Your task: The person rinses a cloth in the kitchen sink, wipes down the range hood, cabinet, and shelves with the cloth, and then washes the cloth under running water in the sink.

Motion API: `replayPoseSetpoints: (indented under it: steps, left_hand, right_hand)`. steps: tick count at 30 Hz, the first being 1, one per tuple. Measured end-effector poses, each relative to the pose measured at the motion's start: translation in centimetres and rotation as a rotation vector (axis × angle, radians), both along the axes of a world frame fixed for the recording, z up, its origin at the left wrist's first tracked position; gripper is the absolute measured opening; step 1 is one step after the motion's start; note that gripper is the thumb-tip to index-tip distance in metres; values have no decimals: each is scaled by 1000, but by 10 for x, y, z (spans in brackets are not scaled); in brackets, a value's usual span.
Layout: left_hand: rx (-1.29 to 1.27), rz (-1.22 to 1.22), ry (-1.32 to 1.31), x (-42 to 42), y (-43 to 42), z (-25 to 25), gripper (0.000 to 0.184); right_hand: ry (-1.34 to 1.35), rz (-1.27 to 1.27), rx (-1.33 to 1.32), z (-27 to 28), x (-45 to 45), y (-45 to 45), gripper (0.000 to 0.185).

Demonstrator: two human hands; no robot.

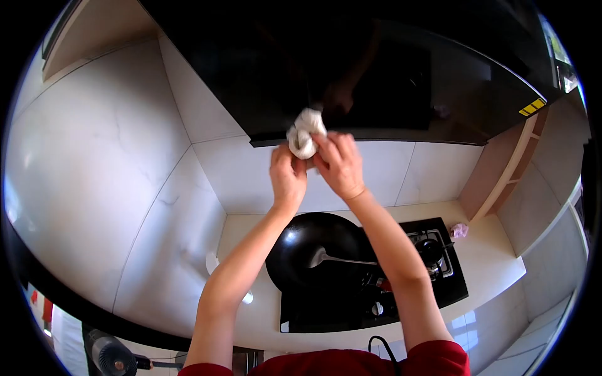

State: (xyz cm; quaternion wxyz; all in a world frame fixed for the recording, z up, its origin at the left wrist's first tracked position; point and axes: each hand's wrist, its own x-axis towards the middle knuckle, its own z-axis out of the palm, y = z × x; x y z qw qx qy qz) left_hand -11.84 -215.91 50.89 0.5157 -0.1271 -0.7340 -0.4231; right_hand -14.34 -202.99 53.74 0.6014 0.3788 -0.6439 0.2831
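A crumpled white cloth is held between my two hands, in front of the lower edge of the black range hood. My left hand pinches the cloth from below on its left side. On the right side, my right hand has its fingers closed on the same cloth. Both arms are raised above the stove, and the hood's glossy surface shows a faint reflection.
Below my arms a black wok with a metal spatula sits on the black gas stove. A small pinkish cloth lies on the counter at the right. Beyond it are wooden shelves.
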Motion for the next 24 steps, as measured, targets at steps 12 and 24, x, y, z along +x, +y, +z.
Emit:
replayPoseSetpoints:
  steps: [12, 24]
  left_hand:
    - [-662, 414, 651, -8, 6, 64, 37]
    - [-567, 79, -88, -41, 37, -39, 43]
  right_hand:
    - [274, -34, -91, 30, -15, 29, 47]
    - [-271, -137, 39, -79, -35, 54, 37]
